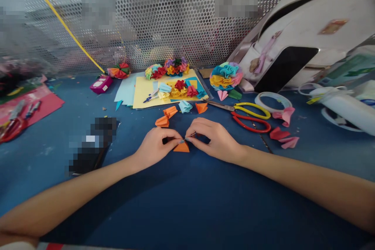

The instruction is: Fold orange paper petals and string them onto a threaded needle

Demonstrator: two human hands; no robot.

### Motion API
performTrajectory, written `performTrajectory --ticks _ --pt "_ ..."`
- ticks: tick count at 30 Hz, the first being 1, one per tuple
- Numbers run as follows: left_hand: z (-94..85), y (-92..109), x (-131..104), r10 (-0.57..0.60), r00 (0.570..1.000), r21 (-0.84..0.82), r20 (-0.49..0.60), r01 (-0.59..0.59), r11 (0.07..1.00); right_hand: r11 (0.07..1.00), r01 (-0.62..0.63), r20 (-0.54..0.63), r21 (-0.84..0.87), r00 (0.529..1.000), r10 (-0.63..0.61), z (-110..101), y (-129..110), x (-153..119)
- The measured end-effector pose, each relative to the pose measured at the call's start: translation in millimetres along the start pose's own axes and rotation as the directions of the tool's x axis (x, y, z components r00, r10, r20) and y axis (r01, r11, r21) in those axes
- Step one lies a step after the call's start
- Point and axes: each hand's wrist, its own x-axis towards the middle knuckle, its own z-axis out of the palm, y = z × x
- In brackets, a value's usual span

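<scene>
"Where are we finding the orange paper (181,148)?"
"It's lying on the table (187,207) between our hands, nearer our left hand (154,145), which is pinching its top. Our right hand (217,140) is nearly closing beside it, its grip unclear to us."
"And its direction?"
"It's pointing away from us, its long edge running left to right."

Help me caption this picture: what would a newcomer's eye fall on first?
Likely the left hand and right hand mid-picture, fingertips close together at the top of a small orange paper piece. Next, the multicoloured paper ball just left of the pale backpack, and, beyond the right hand, the scissors with yellow and red handles.
</scene>
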Motion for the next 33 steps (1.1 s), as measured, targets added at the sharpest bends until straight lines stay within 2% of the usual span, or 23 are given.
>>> performTrajectory --ticks 5,16,25,33 --pt "-2.1 0.7 1.9 0.002 1.0 -0.026 0.009 -0.002 1.0 0.998 -0.035 -0.016 0.054 0.999 0.036 -0.7 0.7 1.4" --pt "-0.4 2.0 5.4 -0.02 0.999 -0.208 0.026 0.025 0.978 0.991 -0.054 0.028 0.121 0.998 0.051 -1.5 -0.8 2.1" --pt "-2.1 -0.9 7.4 -0.055 0.997 -0.21 0.061 0.067 0.975 0.995 -0.013 0.039 0.096 0.999 0.009 -0.5 1.6 1.6" --pt "3.3 2.4 6.0 -0.101 0.994 -0.249 0.048 0.11 0.962 0.999 -0.034 0.168 0.035 0.985 0.028 3.6 3.0 3.8"
